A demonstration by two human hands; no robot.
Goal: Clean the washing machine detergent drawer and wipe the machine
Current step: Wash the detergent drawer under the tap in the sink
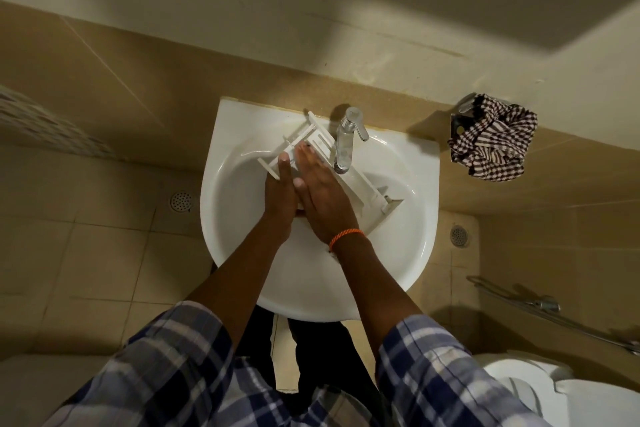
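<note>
My hands [298, 191] lie flat, fingers straight, on the drawer [346, 170] in the sink [242, 253]; light, stiff, probably slippery plastic, best gripped by its side walls

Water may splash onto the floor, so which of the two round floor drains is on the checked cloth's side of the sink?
The floor drain by the sink's right edge, below the checked cloth; the other drain lies left of the sink.

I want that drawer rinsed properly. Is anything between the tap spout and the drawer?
Nothing visible blocks it. The faucet spout hangs right above the detergent drawer lying in the sink. Both hands, left hand and right hand, lie beside it.
</note>
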